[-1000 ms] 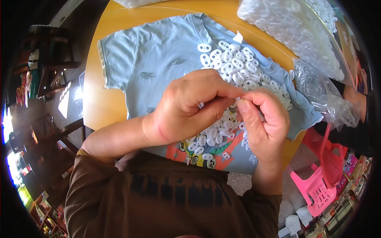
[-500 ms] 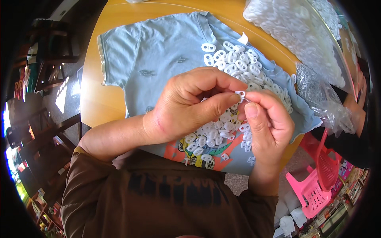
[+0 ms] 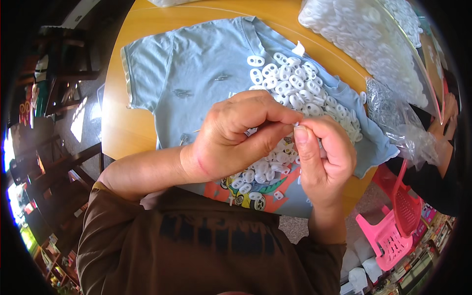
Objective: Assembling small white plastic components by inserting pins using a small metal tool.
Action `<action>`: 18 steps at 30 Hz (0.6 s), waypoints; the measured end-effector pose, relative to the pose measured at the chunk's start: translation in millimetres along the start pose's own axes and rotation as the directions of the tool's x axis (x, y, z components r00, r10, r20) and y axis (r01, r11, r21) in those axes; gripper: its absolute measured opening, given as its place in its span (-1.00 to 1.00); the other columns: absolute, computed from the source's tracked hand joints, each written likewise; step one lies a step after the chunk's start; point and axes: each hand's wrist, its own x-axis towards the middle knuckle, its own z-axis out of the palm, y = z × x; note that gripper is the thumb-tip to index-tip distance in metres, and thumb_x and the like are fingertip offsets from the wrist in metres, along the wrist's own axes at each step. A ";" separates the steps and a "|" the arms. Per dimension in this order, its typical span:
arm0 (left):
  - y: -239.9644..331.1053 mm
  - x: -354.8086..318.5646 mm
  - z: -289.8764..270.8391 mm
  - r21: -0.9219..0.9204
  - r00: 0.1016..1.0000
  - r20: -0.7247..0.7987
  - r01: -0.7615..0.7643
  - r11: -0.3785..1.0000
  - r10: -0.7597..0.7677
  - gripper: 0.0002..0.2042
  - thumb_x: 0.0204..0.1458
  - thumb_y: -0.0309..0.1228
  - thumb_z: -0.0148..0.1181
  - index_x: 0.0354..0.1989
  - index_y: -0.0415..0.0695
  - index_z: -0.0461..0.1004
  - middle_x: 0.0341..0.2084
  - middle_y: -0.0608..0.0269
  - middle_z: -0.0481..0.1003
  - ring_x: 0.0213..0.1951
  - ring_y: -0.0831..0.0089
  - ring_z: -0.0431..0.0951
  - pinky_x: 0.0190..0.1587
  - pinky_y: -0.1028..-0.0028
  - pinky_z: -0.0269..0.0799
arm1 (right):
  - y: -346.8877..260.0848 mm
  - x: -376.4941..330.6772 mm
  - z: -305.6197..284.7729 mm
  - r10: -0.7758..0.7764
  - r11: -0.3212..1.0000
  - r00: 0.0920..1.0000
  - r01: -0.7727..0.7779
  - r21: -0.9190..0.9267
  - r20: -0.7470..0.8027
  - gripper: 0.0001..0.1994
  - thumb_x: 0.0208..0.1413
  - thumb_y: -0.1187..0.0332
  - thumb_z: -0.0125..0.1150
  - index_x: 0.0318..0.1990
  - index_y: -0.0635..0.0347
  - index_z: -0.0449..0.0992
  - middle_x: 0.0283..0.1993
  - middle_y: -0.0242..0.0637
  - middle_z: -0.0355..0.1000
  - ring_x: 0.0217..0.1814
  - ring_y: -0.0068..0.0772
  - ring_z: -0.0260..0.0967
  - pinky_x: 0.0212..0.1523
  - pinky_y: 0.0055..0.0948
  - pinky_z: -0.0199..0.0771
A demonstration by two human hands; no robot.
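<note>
Thumb and forefinger of my left hand point(image 3: 241, 130) are pinched on a small white plastic cord-lock piece point(image 3: 296, 124), of which only a sliver shows. My right hand point(image 3: 324, 160) meets it, its thumb and forefinger closed at the same spot; the small metal spring in them is hidden by the fingertips now. Beneath and behind both hands lies a pile of white oval two-hole cord-lock pieces point(image 3: 297, 83) on a light blue T-shirt point(image 3: 201, 59). Small dark heaps of springs point(image 3: 182, 92) rest on the shirt left of the pile.
The shirt covers much of a yellow wooden table point(image 3: 115, 125). A large clear bag of white pieces point(image 3: 359, 42) stands at the far right, with a clear bag of metal springs point(image 3: 386, 105) nearer. Another person's hand point(image 3: 446, 110) is at the right edge, above a pink chair point(image 3: 388, 238).
My right hand has moved slightly left and its fingertips have closed against the left ones. The cord-lock piece and spring, visible before, are now mostly covered.
</note>
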 end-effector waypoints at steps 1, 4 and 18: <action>0.9 0.0 0.2 -0.080 0.999 0.002 0.051 0.995 -0.051 -0.80 -0.02 -0.67 0.06 -0.19 -0.27 0.43 -0.50 0.30 0.36 -0.57 0.69 0.35 -0.54 0.69 0.26 | 0.6 0.1 -0.4 0.017 1.000 1.000 -0.017 0.024 0.003 -0.95 -0.05 0.58 0.16 -0.39 0.35 0.44 -0.53 -0.25 0.37 -0.59 -0.45 0.25 -0.57 -0.55 0.24; 5.6 -0.2 2.0 -0.294 0.976 0.027 0.214 0.932 -0.215 -0.80 0.00 -0.65 0.06 -0.16 -0.27 0.40 -0.46 0.30 0.39 -0.54 0.69 0.37 -0.51 0.69 0.30 | 3.2 0.5 -0.3 0.042 0.994 0.999 -0.041 0.104 0.000 -0.94 -0.05 0.58 0.16 -0.38 0.35 0.44 -0.52 -0.25 0.37 -0.58 -0.46 0.25 -0.55 -0.55 0.24; 1.6 -0.5 -3.7 -0.179 0.986 0.022 0.164 0.970 -0.162 -0.82 0.00 -0.67 0.04 -0.20 -0.25 0.37 -0.31 0.16 0.44 -0.38 0.58 0.44 -0.38 0.63 0.37 | 5.7 -0.1 -4.3 0.067 0.960 0.997 -0.051 0.275 -0.048 -0.89 -0.05 0.51 0.21 -0.36 0.34 0.44 -0.53 -0.38 0.33 -0.52 -0.64 0.24 -0.48 -0.66 0.24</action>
